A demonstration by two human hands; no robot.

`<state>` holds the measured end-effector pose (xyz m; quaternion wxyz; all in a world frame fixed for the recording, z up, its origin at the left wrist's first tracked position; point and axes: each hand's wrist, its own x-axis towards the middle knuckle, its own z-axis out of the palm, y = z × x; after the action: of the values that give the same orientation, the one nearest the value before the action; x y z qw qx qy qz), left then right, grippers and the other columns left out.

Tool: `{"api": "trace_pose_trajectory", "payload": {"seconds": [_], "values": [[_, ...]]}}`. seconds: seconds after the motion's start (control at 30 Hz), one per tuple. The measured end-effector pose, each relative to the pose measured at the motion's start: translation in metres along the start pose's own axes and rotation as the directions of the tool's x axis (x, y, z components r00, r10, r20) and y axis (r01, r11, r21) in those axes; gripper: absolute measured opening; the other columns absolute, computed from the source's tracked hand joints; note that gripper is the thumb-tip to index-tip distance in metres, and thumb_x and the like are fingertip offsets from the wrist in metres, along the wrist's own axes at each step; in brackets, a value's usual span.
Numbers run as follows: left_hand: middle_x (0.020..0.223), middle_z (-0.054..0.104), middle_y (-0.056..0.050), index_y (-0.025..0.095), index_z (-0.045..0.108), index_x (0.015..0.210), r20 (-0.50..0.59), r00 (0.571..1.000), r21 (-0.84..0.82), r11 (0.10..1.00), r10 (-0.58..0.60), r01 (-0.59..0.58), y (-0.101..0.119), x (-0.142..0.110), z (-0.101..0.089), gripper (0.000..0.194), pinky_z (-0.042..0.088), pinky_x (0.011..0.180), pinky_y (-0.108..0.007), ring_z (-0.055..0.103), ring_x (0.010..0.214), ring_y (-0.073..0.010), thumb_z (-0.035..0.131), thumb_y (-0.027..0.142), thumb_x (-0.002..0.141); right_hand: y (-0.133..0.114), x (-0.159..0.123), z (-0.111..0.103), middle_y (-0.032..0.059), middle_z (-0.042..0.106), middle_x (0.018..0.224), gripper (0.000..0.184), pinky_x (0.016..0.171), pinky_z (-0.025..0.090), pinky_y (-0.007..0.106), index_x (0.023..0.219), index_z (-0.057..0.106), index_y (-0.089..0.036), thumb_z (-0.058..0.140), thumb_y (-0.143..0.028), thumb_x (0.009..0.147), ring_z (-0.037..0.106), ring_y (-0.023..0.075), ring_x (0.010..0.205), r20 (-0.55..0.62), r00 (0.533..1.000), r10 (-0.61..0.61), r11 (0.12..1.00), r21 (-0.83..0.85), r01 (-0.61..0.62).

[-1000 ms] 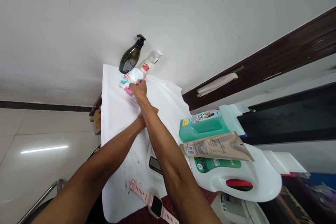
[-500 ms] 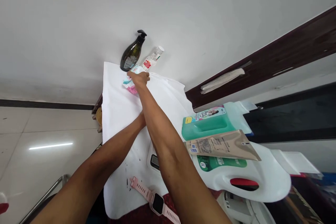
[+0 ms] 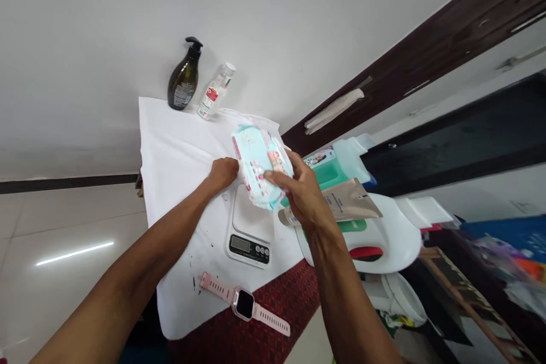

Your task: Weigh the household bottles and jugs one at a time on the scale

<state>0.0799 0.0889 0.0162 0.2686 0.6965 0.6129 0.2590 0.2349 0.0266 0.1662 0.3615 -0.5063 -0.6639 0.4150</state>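
Observation:
My right hand (image 3: 303,186) is closed on a soft plastic packet (image 3: 256,168) in pale turquoise, white and pink, thumb across its front. The packet is tilted above a white kitchen scale (image 3: 251,222) with a dark display panel, covering part of its platform. Beside the packet's left edge, my left hand (image 3: 225,172) is curled closed; what its fingers hold, if anything, is hidden. Behind the hands stand a dark pump bottle (image 3: 183,78) and a clear bottle (image 3: 216,92) with a white cap and red label. A pink-strapped smartwatch (image 3: 244,303) lies near the front edge.
White cloth (image 3: 179,148) covers the table against the wall. On the right are a green bottle (image 3: 326,173), a beige tube (image 3: 352,200) and a large white jug (image 3: 396,233) with a red-filled handle opening. Dark red patterned fabric (image 3: 222,333) shows at the front.
My right hand has brought the packet from beside the bottles towards me and rightward, above the scale. My left hand has come into sight beside it. The view has shifted, uncovering the scale.

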Motion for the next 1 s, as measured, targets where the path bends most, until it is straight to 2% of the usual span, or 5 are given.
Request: {"api": "trace_pose_trajectory", "payload": {"seconds": [0.17,0.43,0.57,0.83,1.0], "values": [[0.116,0.078,-0.017,0.018,0.078,0.105,0.004,0.999,0.138,0.989,-0.052,0.051,0.004,-0.001,-0.005,0.027,0.053,0.094,-0.040,0.073,0.117,-0.0335,0.052,0.019,0.097,0.031,-0.063,-0.037,0.0101,0.070,0.141,0.087,0.115,0.049,0.059,0.144,0.062,-0.025,0.093,-0.041,0.064,0.063,0.0386,0.132,-0.022,0.999,0.030,0.913,-0.406,-0.036],[0.114,0.080,-0.010,0.021,0.077,0.098,-0.020,0.996,0.228,0.969,-0.091,0.093,0.009,0.000,-0.009,0.031,0.051,0.086,-0.035,0.074,0.107,-0.0281,0.048,0.013,0.093,0.050,-0.101,-0.033,0.0178,0.049,0.167,0.106,0.122,0.046,0.063,0.164,0.041,-0.026,0.092,-0.052,0.074,0.050,0.0384,0.153,-0.034,0.986,-0.161,0.891,-0.435,0.131],[0.114,0.081,-0.007,0.023,0.077,0.098,-0.022,0.996,0.242,0.966,-0.092,0.094,0.009,0.001,-0.009,0.032,0.050,0.084,-0.034,0.073,0.106,-0.0270,0.048,0.012,0.091,0.034,-0.121,-0.049,0.0129,0.064,0.151,0.062,0.111,0.057,0.057,0.146,0.060,-0.029,0.080,-0.051,0.092,0.063,0.0328,0.138,-0.167,0.938,-0.303,0.863,-0.466,0.195],[0.110,0.081,-0.007,0.024,0.078,0.098,-0.043,0.993,0.257,0.959,-0.113,0.120,0.012,0.003,-0.010,0.031,0.050,0.084,-0.033,0.074,0.102,-0.0259,0.049,0.014,0.093,0.051,-0.090,-0.014,0.0211,0.057,0.160,0.100,0.123,0.045,0.065,0.157,0.051,-0.018,0.093,-0.053,0.073,0.053,0.0418,0.150,-0.084,0.986,-0.143,0.808,-0.586,0.067],[0.110,0.081,-0.005,0.024,0.076,0.095,-0.036,0.993,0.236,0.965,-0.110,0.115,0.012,0.003,-0.009,0.029,0.048,0.081,-0.032,0.073,0.103,-0.0259,0.049,0.014,0.092,0.053,-0.068,-0.002,0.0186,0.066,0.149,0.077,0.113,0.054,0.058,0.151,0.057,-0.019,0.081,-0.041,0.081,0.064,0.0384,0.137,-0.041,0.996,-0.081,0.767,-0.641,0.036]]}}
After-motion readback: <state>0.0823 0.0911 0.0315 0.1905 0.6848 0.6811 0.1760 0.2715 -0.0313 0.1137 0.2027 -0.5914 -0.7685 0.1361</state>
